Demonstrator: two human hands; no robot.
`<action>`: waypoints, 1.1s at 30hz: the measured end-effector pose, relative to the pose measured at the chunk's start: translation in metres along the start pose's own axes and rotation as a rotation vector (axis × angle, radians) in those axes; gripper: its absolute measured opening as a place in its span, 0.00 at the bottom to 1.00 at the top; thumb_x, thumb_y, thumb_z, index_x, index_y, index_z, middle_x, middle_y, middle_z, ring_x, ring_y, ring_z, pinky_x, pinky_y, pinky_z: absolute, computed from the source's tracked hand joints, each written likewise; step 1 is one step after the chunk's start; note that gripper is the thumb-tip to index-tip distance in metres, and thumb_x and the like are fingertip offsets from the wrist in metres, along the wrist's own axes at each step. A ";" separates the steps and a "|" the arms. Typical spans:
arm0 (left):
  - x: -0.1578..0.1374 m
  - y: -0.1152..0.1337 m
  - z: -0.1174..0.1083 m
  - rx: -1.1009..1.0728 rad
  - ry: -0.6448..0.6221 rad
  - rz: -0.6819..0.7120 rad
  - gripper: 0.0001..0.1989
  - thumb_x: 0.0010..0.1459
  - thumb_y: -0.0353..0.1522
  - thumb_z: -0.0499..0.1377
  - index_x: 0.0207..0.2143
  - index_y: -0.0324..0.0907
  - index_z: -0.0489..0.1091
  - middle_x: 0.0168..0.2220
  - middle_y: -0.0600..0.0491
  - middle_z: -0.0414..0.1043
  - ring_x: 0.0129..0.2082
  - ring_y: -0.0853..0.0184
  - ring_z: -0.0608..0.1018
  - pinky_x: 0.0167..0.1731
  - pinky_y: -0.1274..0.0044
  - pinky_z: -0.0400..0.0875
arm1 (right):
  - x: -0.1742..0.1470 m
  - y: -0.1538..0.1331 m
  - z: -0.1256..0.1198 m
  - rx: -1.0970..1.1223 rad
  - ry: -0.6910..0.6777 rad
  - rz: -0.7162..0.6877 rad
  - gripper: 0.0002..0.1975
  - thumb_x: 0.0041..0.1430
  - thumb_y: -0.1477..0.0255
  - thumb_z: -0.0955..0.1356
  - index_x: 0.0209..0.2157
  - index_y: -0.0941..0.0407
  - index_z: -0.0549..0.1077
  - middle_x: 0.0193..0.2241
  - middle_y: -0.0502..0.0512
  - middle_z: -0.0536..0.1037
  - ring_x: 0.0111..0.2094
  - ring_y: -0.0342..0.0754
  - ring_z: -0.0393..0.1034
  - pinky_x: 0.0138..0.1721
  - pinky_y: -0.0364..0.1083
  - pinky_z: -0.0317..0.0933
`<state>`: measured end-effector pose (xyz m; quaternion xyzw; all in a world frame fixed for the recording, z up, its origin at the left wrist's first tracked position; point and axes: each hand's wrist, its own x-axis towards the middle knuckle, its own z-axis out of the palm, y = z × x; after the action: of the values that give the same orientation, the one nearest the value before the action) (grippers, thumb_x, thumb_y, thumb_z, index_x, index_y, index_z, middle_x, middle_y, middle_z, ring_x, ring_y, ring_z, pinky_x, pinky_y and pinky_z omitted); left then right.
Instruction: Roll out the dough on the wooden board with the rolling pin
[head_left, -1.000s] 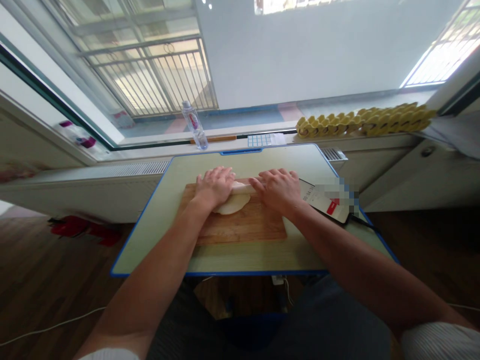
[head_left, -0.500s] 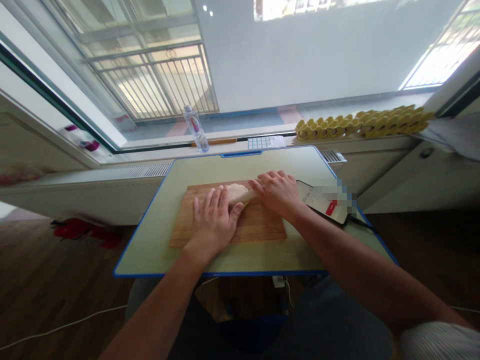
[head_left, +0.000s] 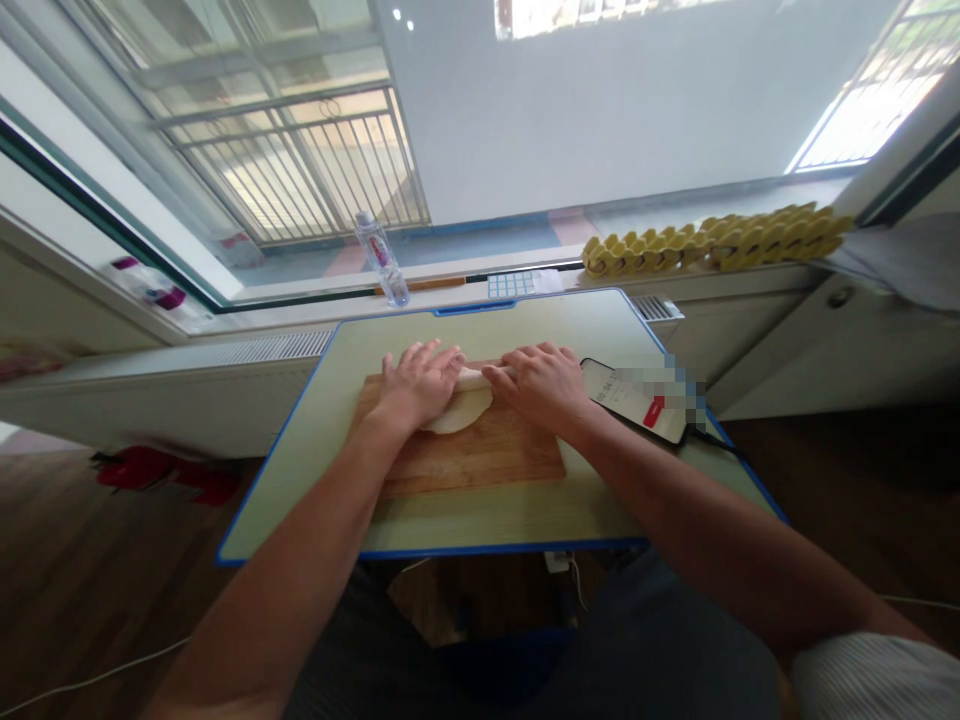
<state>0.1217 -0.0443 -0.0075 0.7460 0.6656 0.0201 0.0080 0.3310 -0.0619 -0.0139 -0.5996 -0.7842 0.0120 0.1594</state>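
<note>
A pale rolling pin [head_left: 472, 378] lies crosswise near the far edge of a wooden cutting board [head_left: 480, 462]. Just on the near side of it, a flat, whitish piece of dough [head_left: 462, 412] shows, partly covered by my left hand [head_left: 421, 384]. That hand rests flat over the pin's left part, fingers stretched forward and apart. My right hand [head_left: 544, 380] is closed over the right end, its thumb along the pin and its fingers curled down. Both palms hide most of the pin.
The board sits on a small blue-edged table [head_left: 300, 490]. To the right of my right hand lies a phone [head_left: 634, 402] with a cable. On the windowsill beyond stand a plastic bottle [head_left: 384, 262] and a yellow wavy-edged object [head_left: 712, 245].
The pin and my left hand have moved away from me, toward the board's far edge, baring more dough on the near side. My right hand stays on the pin's right end.
</note>
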 end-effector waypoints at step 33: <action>-0.010 0.016 -0.006 0.013 -0.032 0.007 0.32 0.76 0.47 0.35 0.73 0.50 0.59 0.76 0.51 0.52 0.75 0.52 0.57 0.71 0.42 0.46 | 0.000 0.000 -0.003 -0.018 -0.053 -0.003 0.32 0.75 0.48 0.53 0.49 0.50 0.82 0.52 0.58 0.82 0.51 0.57 0.72 0.50 0.53 0.54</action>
<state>0.1367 -0.0558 -0.0011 0.7486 0.6628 0.0038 0.0135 0.3316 -0.0627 -0.0110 -0.5993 -0.7890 0.0207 0.1335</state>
